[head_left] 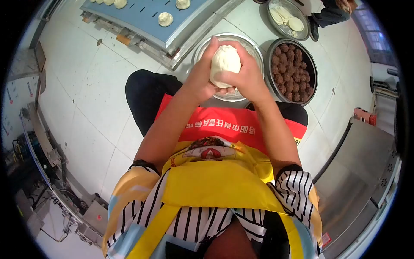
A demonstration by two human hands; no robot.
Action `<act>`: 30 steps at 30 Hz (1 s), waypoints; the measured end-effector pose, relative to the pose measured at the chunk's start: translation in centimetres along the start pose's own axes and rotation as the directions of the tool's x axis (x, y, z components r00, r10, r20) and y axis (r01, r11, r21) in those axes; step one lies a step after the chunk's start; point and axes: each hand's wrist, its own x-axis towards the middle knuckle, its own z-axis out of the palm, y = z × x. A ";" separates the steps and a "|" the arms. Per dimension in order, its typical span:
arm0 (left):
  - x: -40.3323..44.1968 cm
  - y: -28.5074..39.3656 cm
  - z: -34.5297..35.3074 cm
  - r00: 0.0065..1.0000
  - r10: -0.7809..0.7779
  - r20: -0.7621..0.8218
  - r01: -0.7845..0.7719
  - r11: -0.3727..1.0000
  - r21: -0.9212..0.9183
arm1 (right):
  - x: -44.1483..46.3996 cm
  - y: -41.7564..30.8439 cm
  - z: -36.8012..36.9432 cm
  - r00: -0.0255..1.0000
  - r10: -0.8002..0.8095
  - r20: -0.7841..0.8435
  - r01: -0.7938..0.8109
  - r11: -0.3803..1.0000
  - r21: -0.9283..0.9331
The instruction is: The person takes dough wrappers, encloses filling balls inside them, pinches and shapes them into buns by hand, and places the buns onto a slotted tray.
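Between my two hands is a smooth, pale ball of dough, held upright over a round metal bowl. My left hand cups its left side, with some fingers curled underneath. On the right, my right hand wraps the dough, its thumb pressed across the lower front. The bowl's contents are mostly hidden behind my hands and the dough. Close to my right hand stands a dark round pan filled with many brown filling balls.
At the upper left, a blue-topped rack carries several shaped dough pieces. A metal basin of flat dough rounds sits by another person's leg. A stainless steel cabinet stands at right, machinery at left.
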 end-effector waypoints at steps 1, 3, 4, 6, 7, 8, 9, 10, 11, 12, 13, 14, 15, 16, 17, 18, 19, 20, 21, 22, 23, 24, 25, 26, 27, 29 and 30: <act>-0.1 0.5 0.5 1.000 -0.011 0.016 0.012 1.000 -0.009 | 0.1 0.1 0.0 0.999 0.038 -0.007 -0.038 0.999 0.005; 0.2 -0.2 1.3 0.976 0.031 -0.217 -0.062 0.989 -0.138 | 0.4 -0.3 0.3 0.998 0.022 -0.065 -0.031 0.990 -0.136; 0.6 -1.0 0.0 0.987 0.060 -0.149 -0.078 0.990 -0.120 | 0.3 -0.4 0.4 0.998 0.016 -0.056 -0.024 0.989 -0.143; 0.7 -0.8 -1.4 0.995 0.039 0.092 -0.030 0.995 -0.091 | 0.2 -0.3 0.2 1.000 0.016 -0.012 -0.017 0.995 -0.100; 0.6 -0.7 -0.8 1.000 0.026 -0.002 -0.026 0.994 -0.108 | 0.1 0.0 0.1 1.000 0.016 0.016 -0.015 0.999 -0.047; 0.2 -0.8 0.0 0.995 0.009 -0.096 -0.021 0.992 -0.125 | -0.1 0.3 0.1 0.999 0.017 0.043 -0.017 1.000 0.007; 0.2 -0.5 0.7 0.982 -0.002 -0.188 -0.025 0.990 -0.142 | 0.0 0.5 0.3 1.000 0.013 -0.014 -0.014 0.997 -0.080; 0.9 -1.1 -0.2 0.986 0.029 -0.165 -0.054 0.987 -0.153 | 0.0 0.6 0.7 0.998 0.007 -0.069 -0.018 0.986 -0.163; 1.7 -2.0 -1.6 0.974 0.129 -0.186 -0.137 0.990 -0.027 | 0.1 0.6 0.9 0.992 -0.008 -0.126 -0.023 0.970 -0.244; 1.9 -2.4 -2.1 0.956 0.223 -0.193 -0.207 0.973 0.100 | 0.0 0.3 0.8 0.998 -0.006 -0.068 -0.004 0.989 -0.149; 2.0 -2.7 -2.7 0.958 0.224 -0.180 -0.208 0.973 0.104 | -0.2 -0.1 0.6 1.000 -0.009 -0.007 0.009 0.998 -0.054; 2.0 -3.0 -3.2 0.960 0.225 -0.166 -0.209 0.972 0.109 | -0.3 -0.3 0.6 1.000 -0.007 0.008 0.007 0.999 -0.032; 0.8 -1.7 -1.6 0.983 0.132 -0.131 -0.133 0.991 -0.003 | -0.4 -0.4 0.5 1.000 -0.005 0.024 0.005 1.000 -0.009; 0.1 -0.8 -0.7 0.995 0.045 -0.084 -0.054 0.992 -0.110 | -0.4 -0.3 0.7 1.000 0.007 -0.006 -0.007 0.998 -0.059; 0.3 -0.7 -0.6 0.994 0.072 -0.082 -0.084 0.985 -0.151 | -0.2 -0.3 0.8 0.999 0.011 -0.035 -0.014 0.994 -0.109; 0.5 -1.0 -0.6 0.992 0.095 -0.086 -0.110 0.975 -0.195 | -0.1 0.0 0.9 0.998 -0.051 -0.043 0.042 0.982 -0.183; 0.7 -1.3 -0.8 0.989 0.119 -0.088 -0.136 0.962 -0.235 | -0.1 0.4 1.0 0.992 -0.115 -0.049 0.099 0.962 -0.256; 0.8 -1.6 -1.8 0.991 0.108 -0.082 -0.122 0.976 -0.182 | -0.1 0.6 1.1 0.983 -0.175 -0.053 0.149 0.933 -0.327; 0.4 -1.1 -1.3 0.992 0.111 -0.061 -0.120 0.976 -0.179 | -0.1 0.1 1.0 0.983 -0.184 -0.024 0.173 0.953 -0.249; -0.3 -0.3 -0.3 0.993 0.113 -0.040 -0.118 0.977 -0.178 | -0.2 -0.7 0.9 0.981 -0.194 0.005 0.192 0.967 -0.168; -0.7 0.1 0.4 0.993 0.113 -0.018 -0.114 0.978 -0.177 | -0.4 -1.1 0.8 0.978 -0.204 0.032 0.206 0.975 -0.087; -0.6 -0.1 0.4 0.992 0.123 -0.038 -0.128 0.973 -0.192 | -0.4 -0.9 1.0 0.985 -0.174 -0.018 0.169 0.975 -0.143; -0.3 -0.5 0.3 0.989 0.135 -0.060 -0.145 0.967 -0.209 | -0.4 -0.2 1.3 0.987 -0.145 -0.068 0.129 0.972 -0.195; -0.2 -0.7 0.3 0.986 0.145 -0.082 -0.160 0.961 -0.226 | -0.4 0.1 1.5 0.986 -0.116 -0.119 0.084 0.966 -0.245; -0.5 -0.5 0.3 0.988 0.143 -0.057 -0.152 0.966 -0.210 | -0.5 -0.6 1.4 0.988 -0.136 -0.072 0.121 0.976 -0.184; -1.3 -0.2 0.3 0.991 0.133 -0.010 -0.132 0.973 -0.187 | -0.9 -2.2 1.1 0.984 -0.176 0.023 0.177 0.982 -0.060; -1.6 -0.3 0.3 0.992 0.130 -0.004 -0.128 0.975 -0.183 | -1.0 -2.2 1.0 0.990 -0.131 0.045 0.133 0.990 -0.046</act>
